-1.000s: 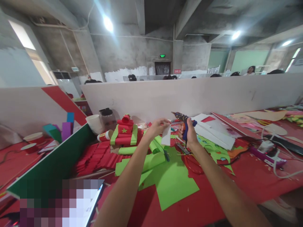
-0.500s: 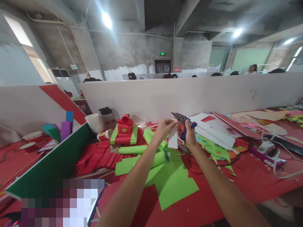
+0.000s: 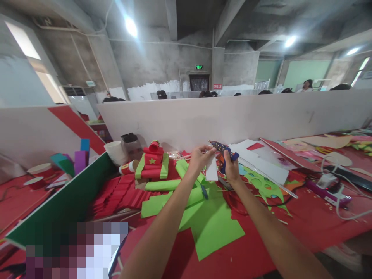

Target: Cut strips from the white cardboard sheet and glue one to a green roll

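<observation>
Left hand pinched a white strip, which hung below it. Right hand, just beside, gripped a glue gun, nozzle close to left hand. Green sheet lay on bench, nearer the camera than both hands.

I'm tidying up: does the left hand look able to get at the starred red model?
Probably not: the left hand holds the white strip, though the way to the model looks fairly open.
</observation>
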Tool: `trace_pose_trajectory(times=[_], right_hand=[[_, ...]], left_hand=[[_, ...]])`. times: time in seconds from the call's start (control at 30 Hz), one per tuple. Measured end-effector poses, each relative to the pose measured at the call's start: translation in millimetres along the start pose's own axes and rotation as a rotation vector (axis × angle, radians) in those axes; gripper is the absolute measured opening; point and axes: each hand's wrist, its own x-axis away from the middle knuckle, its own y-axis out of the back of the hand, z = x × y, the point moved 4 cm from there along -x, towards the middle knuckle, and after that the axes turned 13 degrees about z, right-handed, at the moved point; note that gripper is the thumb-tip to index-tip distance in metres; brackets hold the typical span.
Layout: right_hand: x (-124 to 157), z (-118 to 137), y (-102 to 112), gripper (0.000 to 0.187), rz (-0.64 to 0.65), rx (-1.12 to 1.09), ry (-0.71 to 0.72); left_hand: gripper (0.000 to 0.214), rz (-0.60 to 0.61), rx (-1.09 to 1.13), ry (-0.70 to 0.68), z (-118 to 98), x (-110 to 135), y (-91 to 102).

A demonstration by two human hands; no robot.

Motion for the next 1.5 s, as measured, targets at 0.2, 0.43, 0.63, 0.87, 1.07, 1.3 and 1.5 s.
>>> trace_pose_trajectory(times=[0.2,0.43,0.63,0.87,1.07,1.3,1.5], right_hand=[[-2,-1,2,0.045,-0.042,0.037,0.026],[-5,12,11,0.046,-0.020,0.165,0.048],[1,35,7,0.025,0.091,0.722,0.415],[0,27,3,0.020,0.129,0.935,0.489],[-2,20,8,0.018,0.171,0.979,0.506],[-1,17,7,0.023,0.177,1.009,0.528],[-5,23,7,0.013,0.092,0.887,0.515]], left_hand=[[0.033,-0.015,-0.044,0.019,5,-3,2.2],[0.024,-0.056,-0.300,-0.009,1,-4,15.9],[0.027,-0.016,-0.271,0.000,-7,-3,17.7],[0.027,0.036,-0.173,0.006,-18,4,13.1],[0.026,0.070,-0.163,0.005,-15,0,14.6],[0.024,0.096,-0.182,0.031,-9,-3,15.0],[0.023,0.045,-0.431,0.055,-8,-3,22.3]])
